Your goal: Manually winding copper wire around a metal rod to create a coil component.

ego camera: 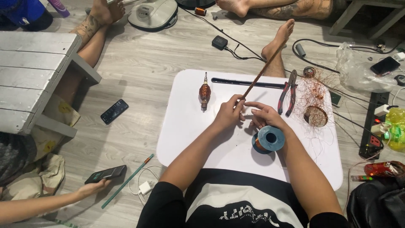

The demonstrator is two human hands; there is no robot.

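My left hand pinches the near end of a long thin rod wound with copper wire, which slants up and away to the right. My right hand rests beside it with fingers stretched toward the rod's end, touching the wire there. Just under my right wrist lies a blue spool of copper wire on the small white table. A copper-wound motor rotor lies on the table left of my hands.
Red-handled pliers, a black strip and a tangle of loose copper wire sit on the table. Other people's bare feet, a phone, a power strip and cables lie on the floor. At lower left, another person's hand holds a phone.
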